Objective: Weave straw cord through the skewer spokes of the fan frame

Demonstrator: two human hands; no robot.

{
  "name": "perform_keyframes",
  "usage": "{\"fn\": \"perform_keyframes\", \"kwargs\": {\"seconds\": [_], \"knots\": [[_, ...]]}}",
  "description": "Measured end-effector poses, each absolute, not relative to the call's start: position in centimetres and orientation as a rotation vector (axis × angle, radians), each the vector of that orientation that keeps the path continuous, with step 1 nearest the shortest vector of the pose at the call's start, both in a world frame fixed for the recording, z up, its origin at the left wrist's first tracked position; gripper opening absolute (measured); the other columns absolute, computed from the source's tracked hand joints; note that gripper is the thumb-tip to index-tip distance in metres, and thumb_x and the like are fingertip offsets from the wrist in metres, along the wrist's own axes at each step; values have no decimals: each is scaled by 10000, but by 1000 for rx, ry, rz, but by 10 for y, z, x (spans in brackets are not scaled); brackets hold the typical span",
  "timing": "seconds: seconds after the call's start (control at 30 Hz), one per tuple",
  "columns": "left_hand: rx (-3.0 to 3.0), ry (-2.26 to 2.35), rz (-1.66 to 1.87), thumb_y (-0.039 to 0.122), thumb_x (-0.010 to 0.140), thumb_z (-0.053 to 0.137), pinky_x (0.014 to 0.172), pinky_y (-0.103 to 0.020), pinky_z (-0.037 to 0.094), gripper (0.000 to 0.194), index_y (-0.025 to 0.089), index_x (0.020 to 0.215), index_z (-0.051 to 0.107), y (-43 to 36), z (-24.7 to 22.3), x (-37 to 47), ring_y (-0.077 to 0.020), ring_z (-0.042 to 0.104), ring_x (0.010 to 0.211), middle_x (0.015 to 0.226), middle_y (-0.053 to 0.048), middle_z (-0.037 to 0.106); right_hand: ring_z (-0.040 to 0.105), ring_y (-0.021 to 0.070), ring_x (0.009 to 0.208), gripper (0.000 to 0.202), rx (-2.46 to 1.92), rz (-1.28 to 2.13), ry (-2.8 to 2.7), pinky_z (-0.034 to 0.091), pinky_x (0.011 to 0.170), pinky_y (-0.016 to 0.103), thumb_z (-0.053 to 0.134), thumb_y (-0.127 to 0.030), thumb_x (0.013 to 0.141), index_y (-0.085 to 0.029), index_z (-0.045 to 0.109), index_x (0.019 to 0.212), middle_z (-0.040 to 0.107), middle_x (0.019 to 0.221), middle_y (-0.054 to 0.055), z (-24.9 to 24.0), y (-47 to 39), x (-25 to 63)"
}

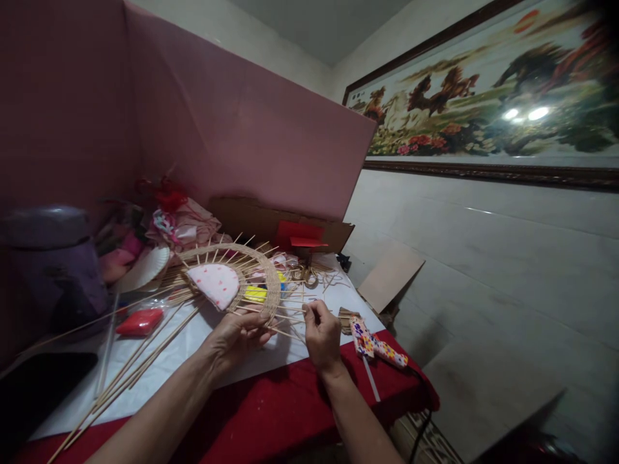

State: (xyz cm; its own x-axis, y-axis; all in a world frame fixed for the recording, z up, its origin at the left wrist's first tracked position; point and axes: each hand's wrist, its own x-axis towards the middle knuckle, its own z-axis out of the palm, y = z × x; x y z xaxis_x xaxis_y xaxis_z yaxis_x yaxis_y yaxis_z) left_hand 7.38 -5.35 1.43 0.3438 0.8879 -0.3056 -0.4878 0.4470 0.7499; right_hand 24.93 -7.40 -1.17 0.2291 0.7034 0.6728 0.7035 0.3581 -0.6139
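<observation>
A half-round woven fan (272,283) with thin spokes sticking out past its band is held above the table. At its middle sits a white half-circle of cloth (216,284) with small red marks. My left hand (249,327) grips the lower end of the fan's band, thumb on top and fingers beneath. Just right of it, my right hand (322,332) is closed in a pinch at the tips of the lower spokes. What lies between its fingertips is too small to make out.
Long thin sticks (140,367) lie at the left, beside a red packet (140,321). A purple container (58,270) and a dark flat object (46,393) stand near. Scissors (305,277) lie behind the fan. Flower-patterned cloth (377,345) rests at the table's right edge.
</observation>
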Motion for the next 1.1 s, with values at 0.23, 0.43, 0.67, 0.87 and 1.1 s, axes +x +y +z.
{"fn": "perform_keyframes", "kwargs": {"seconds": [0.23, 0.43, 0.67, 0.87, 1.1], "knots": [[594, 784, 983, -2, 680, 623, 524, -208, 540, 142, 89, 789, 612, -55, 16, 74, -139, 651, 570, 676, -76, 684, 428, 112, 505, 253, -1309, -134, -1469, 291, 520, 225, 393, -307, 902, -187, 485, 701, 477, 568, -25, -11, -78, 248], [579, 778, 985, 2, 663, 636, 523, -204, 533, 167, 93, 800, 607, -55, 17, 74, -143, 651, 569, 675, -76, 685, 418, 104, 496, 190, -1219, -233, -1438, 294, 515, 228, 441, -262, 885, -178, 485, 721, 457, 573, -30, -11, -81, 248], [601, 801, 971, 17, 676, 629, 499, -204, 525, 155, 88, 812, 610, -56, 19, 74, -139, 644, 558, 680, -77, 686, 411, 101, 528, 161, -1112, -292, -1426, 308, 521, 226, 490, -213, 861, -181, 463, 705, 443, 612, -24, -11, -84, 249], [606, 822, 963, 31, 652, 648, 490, -211, 515, 146, 71, 790, 621, -57, 9, 80, -146, 638, 571, 682, -84, 677, 454, 115, 591, 166, -1097, -283, -1488, 344, 569, 233, 552, -229, 843, -179, 521, 688, 504, 654, -4, -1, -76, 252], [637, 756, 962, 56, 613, 695, 572, -230, 525, 311, 109, 912, 633, -57, -2, 82, -146, 647, 643, 815, -71, 690, 531, 133, 682, 158, -1255, -311, -1705, 344, 634, 239, 592, -278, 824, -195, 569, 691, 591, 717, 8, 23, -62, 243]]}}
